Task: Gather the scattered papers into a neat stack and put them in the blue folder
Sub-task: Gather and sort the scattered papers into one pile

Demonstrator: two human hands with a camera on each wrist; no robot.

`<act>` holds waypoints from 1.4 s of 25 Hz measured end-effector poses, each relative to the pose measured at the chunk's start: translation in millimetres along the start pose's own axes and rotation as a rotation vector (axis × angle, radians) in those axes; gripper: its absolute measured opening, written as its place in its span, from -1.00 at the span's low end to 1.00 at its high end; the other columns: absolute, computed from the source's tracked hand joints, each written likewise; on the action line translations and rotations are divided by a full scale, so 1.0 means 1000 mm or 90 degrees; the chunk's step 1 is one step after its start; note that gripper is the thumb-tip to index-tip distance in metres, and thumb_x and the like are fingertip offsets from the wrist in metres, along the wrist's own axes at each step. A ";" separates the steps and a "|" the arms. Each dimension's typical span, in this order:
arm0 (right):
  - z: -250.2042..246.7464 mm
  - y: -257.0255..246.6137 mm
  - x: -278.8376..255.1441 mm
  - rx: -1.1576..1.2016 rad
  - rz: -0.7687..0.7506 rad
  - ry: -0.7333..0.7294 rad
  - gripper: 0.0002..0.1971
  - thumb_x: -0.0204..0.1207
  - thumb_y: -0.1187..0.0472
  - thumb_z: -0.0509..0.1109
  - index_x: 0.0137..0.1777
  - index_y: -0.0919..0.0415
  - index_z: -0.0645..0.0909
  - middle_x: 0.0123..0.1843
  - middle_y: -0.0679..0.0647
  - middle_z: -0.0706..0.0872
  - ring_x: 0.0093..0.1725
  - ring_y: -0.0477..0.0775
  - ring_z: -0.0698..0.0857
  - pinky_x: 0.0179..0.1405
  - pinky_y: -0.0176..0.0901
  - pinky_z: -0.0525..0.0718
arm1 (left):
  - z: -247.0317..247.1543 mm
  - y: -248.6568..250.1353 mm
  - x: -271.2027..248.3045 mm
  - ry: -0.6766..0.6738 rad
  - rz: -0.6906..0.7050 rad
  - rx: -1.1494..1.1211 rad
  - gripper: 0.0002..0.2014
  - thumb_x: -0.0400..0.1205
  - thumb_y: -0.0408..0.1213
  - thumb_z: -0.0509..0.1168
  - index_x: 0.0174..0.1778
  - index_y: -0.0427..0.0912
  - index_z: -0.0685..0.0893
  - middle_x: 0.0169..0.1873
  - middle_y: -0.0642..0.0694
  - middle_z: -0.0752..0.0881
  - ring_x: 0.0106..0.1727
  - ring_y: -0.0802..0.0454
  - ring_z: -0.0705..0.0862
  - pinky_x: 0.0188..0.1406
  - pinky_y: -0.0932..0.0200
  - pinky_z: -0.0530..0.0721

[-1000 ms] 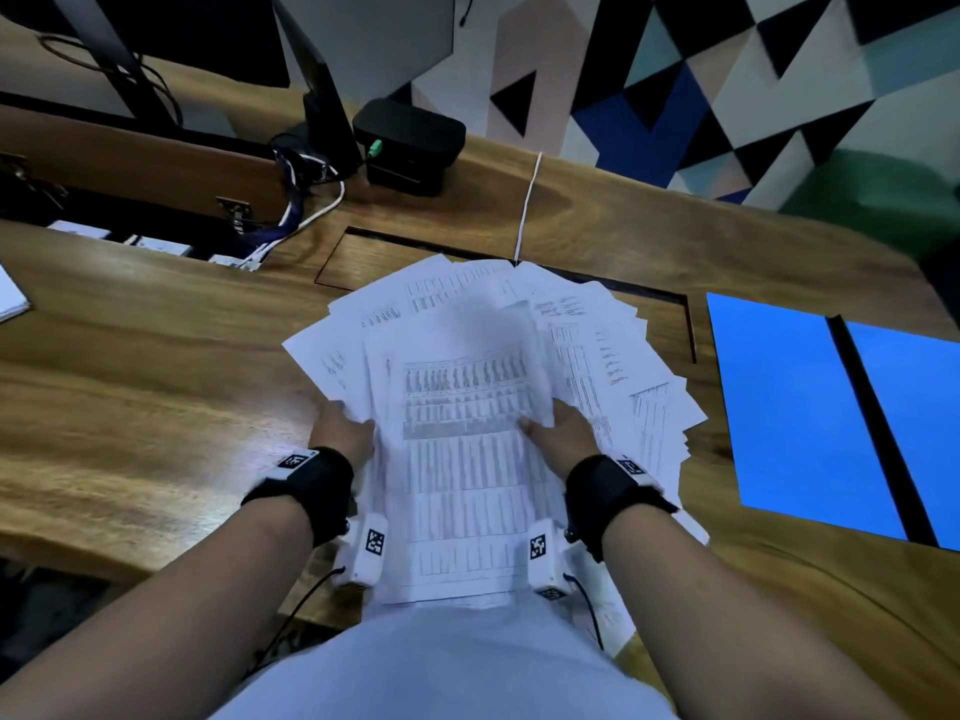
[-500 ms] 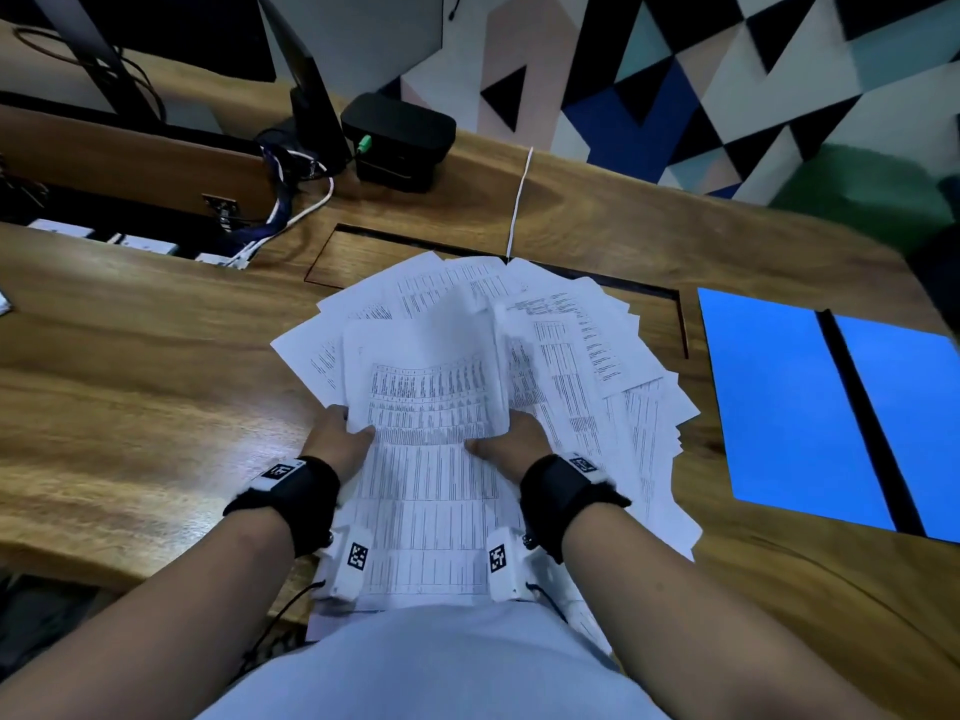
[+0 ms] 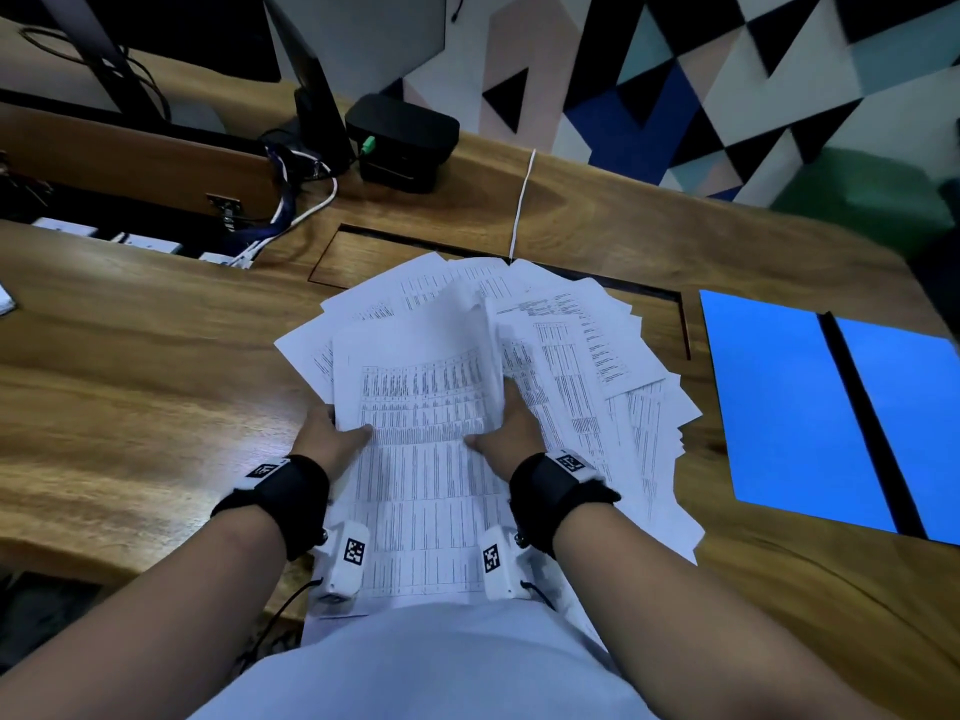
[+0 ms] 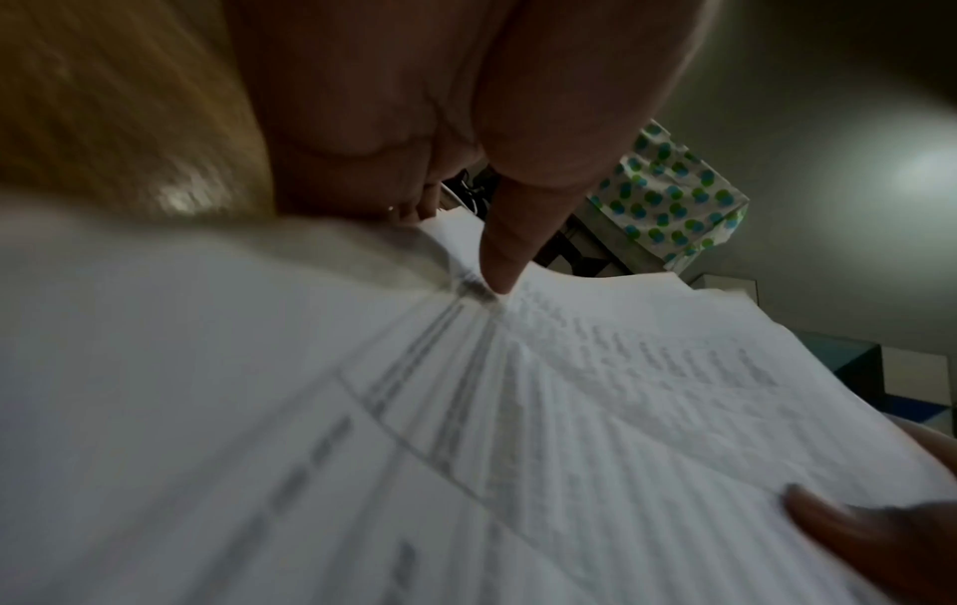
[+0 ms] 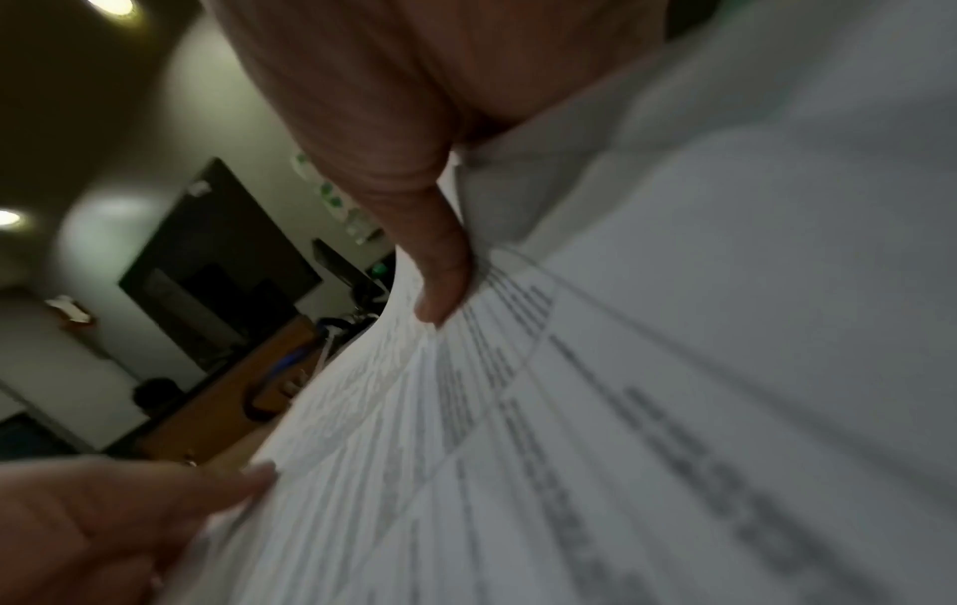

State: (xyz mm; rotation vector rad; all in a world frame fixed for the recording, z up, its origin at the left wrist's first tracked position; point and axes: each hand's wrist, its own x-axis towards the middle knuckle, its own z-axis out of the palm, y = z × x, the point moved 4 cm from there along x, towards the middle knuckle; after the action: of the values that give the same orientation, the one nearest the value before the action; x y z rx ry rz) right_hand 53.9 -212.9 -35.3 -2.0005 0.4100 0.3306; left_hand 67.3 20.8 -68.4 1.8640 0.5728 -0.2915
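A fanned spread of white printed papers (image 3: 571, 356) lies on the wooden desk (image 3: 130, 397) in front of me. On top sits a partly squared bundle of sheets (image 3: 421, 459), its upper right corner curling up. My left hand (image 3: 332, 433) grips the bundle's left edge, thumb (image 4: 510, 245) pressed on top of the sheets (image 4: 517, 430). My right hand (image 3: 501, 433) grips the right edge, thumb (image 5: 440, 278) on the paper (image 5: 621, 409), fingers hidden beneath. The blue folder (image 3: 779, 407) lies open and flat at the right.
A black box (image 3: 400, 140) with cables (image 3: 291, 210), a monitor stand (image 3: 317, 111) and a white cord (image 3: 522, 200) sit at the back of the desk. A recessed hatch (image 3: 363, 257) lies behind the papers. Bare wood shows to the left.
Both hands have drawn closer together on the top bundle, the right one sliding left and curling sheets up. More loose papers show uncovered on the right.
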 end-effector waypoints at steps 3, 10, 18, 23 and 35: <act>-0.046 0.010 0.009 -0.009 0.048 0.089 -0.15 0.35 0.39 0.53 0.60 0.15 0.20 0.40 0.02 0.50 0.31 0.09 0.58 0.25 -0.20 0.54 | 0.000 -0.001 -0.002 0.016 -0.007 0.016 -0.58 0.59 -0.28 0.38 0.32 -0.30 0.45 -0.08 -0.21 0.60 -0.21 -0.14 0.63 -0.20 0.12 0.58; -0.102 0.049 0.014 -0.128 0.132 0.217 -0.65 0.42 0.18 0.46 0.17 0.29 0.65 0.02 0.19 0.68 0.04 0.25 0.67 0.04 -0.01 0.69 | 0.048 0.020 -0.021 -0.073 0.110 0.105 -0.53 0.56 -0.28 0.39 0.40 -0.24 0.50 0.23 -0.18 0.62 0.08 -0.04 0.60 0.19 0.10 0.57; -0.069 0.049 -0.012 0.159 0.061 0.046 -0.53 0.54 0.41 0.38 0.44 0.21 0.44 0.30 0.17 0.65 0.25 0.15 0.64 0.24 -0.11 0.55 | 0.068 0.023 -0.024 -0.189 0.066 -0.023 0.03 0.43 -0.34 0.55 0.67 -0.13 -0.02 0.54 -0.12 0.35 0.55 -0.10 0.37 0.56 -0.11 0.35; -0.087 0.059 0.011 0.345 0.179 0.081 -0.90 0.53 0.21 0.44 -0.04 0.22 0.63 -0.15 0.21 0.70 -0.29 0.14 0.65 -0.23 -0.07 0.65 | 0.050 0.008 -0.020 -0.140 -0.003 -0.092 -0.47 0.42 -0.59 0.48 0.30 -0.31 0.53 0.14 -0.24 0.72 0.20 -0.24 0.68 0.28 -0.12 0.61; -0.097 0.007 0.051 0.369 0.249 0.276 -0.24 0.59 -0.28 -0.20 0.69 0.13 -0.08 0.36 0.04 0.53 0.16 -0.02 0.57 0.06 -0.46 0.61 | 0.045 0.000 -0.014 -0.186 -0.038 -0.136 -0.68 0.49 -0.54 0.43 0.16 -0.30 0.66 -0.03 -0.29 0.77 -0.14 -0.14 0.73 -0.08 0.08 0.69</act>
State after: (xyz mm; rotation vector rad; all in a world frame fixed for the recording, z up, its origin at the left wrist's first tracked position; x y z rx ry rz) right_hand 101.9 -310.4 -18.7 -1.4006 1.0501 -0.0006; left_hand 59.0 -24.7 -77.9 1.5658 0.4408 -0.5124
